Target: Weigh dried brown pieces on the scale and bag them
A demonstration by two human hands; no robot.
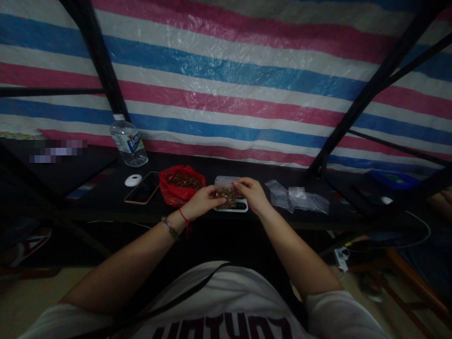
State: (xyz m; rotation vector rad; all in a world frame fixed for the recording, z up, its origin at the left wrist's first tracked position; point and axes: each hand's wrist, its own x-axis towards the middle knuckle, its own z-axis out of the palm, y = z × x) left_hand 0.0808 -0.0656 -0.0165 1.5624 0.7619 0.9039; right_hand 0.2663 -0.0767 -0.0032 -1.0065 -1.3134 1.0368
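Note:
My left hand (203,201) and my right hand (251,194) both grip a small clear bag (226,194) filled with brown pieces, held just above a small white scale (233,207) on the black table (106,200). The left hand pinches the bag's left side and the right hand pinches its upper right corner. An open red plastic bag (181,184) holding more of the same brown pieces stands just left of my left hand.
A heap of empty clear bags (298,197) lies right of the scale. A phone (142,187), a white round object (133,180) and a water bottle (128,141) stand to the left. Black frame posts (356,108) rise before a striped tarp.

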